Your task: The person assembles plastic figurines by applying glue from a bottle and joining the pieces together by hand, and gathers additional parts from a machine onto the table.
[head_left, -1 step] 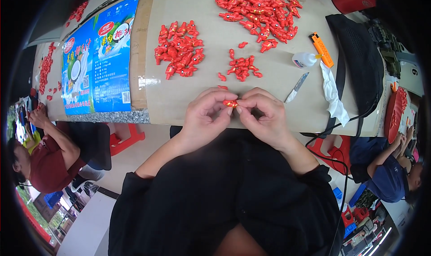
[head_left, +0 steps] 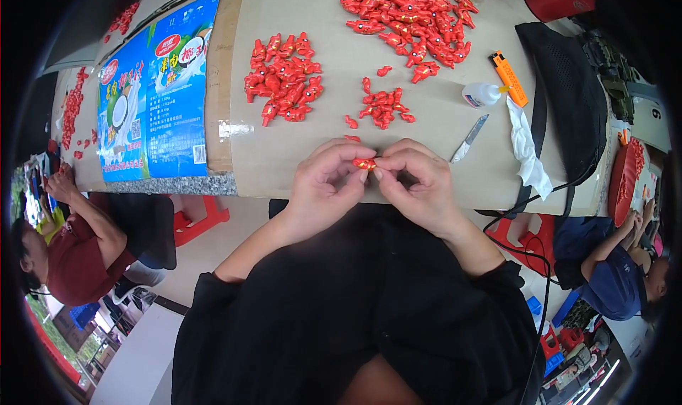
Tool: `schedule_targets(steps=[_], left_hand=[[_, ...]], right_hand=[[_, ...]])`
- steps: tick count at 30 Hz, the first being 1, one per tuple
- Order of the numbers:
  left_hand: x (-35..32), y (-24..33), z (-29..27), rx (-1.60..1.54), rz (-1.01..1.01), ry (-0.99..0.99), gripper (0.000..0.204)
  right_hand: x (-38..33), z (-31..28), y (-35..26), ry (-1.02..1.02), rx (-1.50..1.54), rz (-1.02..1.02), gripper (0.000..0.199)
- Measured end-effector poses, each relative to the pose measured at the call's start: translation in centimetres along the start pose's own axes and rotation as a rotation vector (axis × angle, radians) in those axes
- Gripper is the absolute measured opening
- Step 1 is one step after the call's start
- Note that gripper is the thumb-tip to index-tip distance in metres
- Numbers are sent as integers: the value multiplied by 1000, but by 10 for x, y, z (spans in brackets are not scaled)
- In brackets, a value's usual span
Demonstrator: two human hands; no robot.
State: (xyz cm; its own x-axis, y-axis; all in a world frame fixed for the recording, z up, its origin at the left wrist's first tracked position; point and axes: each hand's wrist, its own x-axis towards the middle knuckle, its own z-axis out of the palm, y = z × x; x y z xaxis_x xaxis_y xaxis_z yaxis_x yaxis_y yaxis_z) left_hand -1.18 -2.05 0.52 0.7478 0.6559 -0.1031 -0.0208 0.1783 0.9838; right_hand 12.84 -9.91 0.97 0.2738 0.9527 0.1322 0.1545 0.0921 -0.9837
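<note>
Close to the table's front edge, my left hand (head_left: 328, 176) pinches a small red figure piece with gold markings (head_left: 364, 163) between thumb and forefinger. From the other side, my right hand (head_left: 418, 181) grips the same piece with its fingertips. Part of it is hidden by the fingers. Just beyond my hands lies a small cluster of little red parts (head_left: 383, 109). A denser pile of red figure pieces with dark eye spots (head_left: 283, 78) is to the left of it, and a larger pile of red pieces (head_left: 412, 22) spreads farther back.
A white glue bottle (head_left: 483, 94), an orange cutter (head_left: 508, 78), a bare blade with a wrapped end (head_left: 469, 139) and a white tissue (head_left: 526, 149) lie at right, beside a black bag (head_left: 568, 107). Blue printed cardboard (head_left: 177, 85) covers the left. Co-workers sit on both sides.
</note>
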Motion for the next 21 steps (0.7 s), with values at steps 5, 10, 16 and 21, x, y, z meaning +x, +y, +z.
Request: schedule_targets(steps=[5, 10, 16, 21], left_hand=[[-1, 0, 0, -2, -17, 2, 25], [0, 0, -1, -7, 0, -15, 25], [0, -1, -1, 2, -7, -12, 25], [0, 0, -1, 19, -12, -12, 25]], right_hand=[[0, 1, -1, 10, 8, 1, 11], [0, 2, -1, 15, -3, -7, 11], [0, 2, 0, 20, 5, -23, 11], [1, 1, -1, 14, -19, -28, 11]])
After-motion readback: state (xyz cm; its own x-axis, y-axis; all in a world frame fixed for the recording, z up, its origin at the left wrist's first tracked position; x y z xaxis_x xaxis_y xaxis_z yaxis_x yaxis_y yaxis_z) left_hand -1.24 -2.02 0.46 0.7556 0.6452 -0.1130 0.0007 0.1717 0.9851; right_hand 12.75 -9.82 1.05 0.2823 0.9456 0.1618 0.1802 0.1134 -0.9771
